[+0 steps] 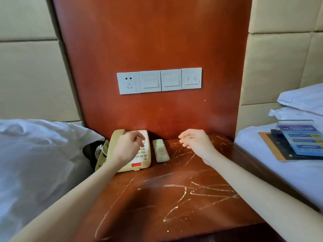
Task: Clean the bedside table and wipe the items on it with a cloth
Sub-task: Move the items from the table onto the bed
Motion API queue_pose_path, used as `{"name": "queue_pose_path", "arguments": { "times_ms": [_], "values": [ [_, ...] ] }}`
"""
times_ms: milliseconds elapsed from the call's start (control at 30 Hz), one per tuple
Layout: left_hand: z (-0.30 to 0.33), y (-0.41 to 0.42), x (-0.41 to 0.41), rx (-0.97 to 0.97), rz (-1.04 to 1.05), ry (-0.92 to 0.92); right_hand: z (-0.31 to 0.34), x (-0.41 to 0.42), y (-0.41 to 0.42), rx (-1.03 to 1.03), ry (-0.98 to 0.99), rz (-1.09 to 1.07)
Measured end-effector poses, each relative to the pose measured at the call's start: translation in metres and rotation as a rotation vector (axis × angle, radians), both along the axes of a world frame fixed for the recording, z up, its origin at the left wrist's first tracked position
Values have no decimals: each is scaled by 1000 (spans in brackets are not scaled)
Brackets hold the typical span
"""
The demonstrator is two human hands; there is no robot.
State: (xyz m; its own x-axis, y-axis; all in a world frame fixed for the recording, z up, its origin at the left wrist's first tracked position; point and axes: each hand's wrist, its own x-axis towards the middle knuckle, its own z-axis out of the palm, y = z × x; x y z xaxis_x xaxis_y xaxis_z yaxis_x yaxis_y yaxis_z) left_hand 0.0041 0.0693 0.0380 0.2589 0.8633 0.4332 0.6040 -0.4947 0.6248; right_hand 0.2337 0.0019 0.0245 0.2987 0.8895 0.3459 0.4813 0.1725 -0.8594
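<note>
Table (pixel 174 198), scratched red-brown wood, filled the middle of the view, with no cloth showing in either hand. Phone (pixel 139 159) sat at its 10 o'clock corner, and the left hand (pixel 127 145) hovered over the keypad, fingers loosely curled, holding nothing; contact with the phone could not be told. Remote (pixel 160 151) lay just beside the phone, at its 3 o'clock. Right hand (pixel 195 142) hung above the table at 1 o'clock, apart from the remote, fingers loosely curled and empty. Switches (pixel 159 81) sat on the panel at 12 o'clock. Cards (pixel 297 142) lay on the bed (pixel 279 172) at 3 o'clock.
</note>
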Motion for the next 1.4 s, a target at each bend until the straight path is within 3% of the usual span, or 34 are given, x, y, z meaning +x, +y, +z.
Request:
{"name": "queue_pose_path", "arguments": {
  "times_ms": [233, 500, 600, 967, 1200, 1400],
  "values": [
    [-20, -2, -34, 64, 85, 203, -22, -42, 36, -176, -188, -26],
    [-28, 7, -39, 186, 144, 159, -27, -72, 60, -314, -633, -98],
    [-40, 9, -37, 290, 223, 240, -29, -77, 67, -358, -764, -151],
    [-52, 12, -38, 321, 208, 225, -19, -67, 76, -488, -680, -142],
    [-50, 6, -38, 330, 127, 190, -5, -43, 61, -396, -677, -135],
    [-47, -3, -35, 300, 21, 196, 11, -32, 19, -209, -851, -69]
  ]
}}
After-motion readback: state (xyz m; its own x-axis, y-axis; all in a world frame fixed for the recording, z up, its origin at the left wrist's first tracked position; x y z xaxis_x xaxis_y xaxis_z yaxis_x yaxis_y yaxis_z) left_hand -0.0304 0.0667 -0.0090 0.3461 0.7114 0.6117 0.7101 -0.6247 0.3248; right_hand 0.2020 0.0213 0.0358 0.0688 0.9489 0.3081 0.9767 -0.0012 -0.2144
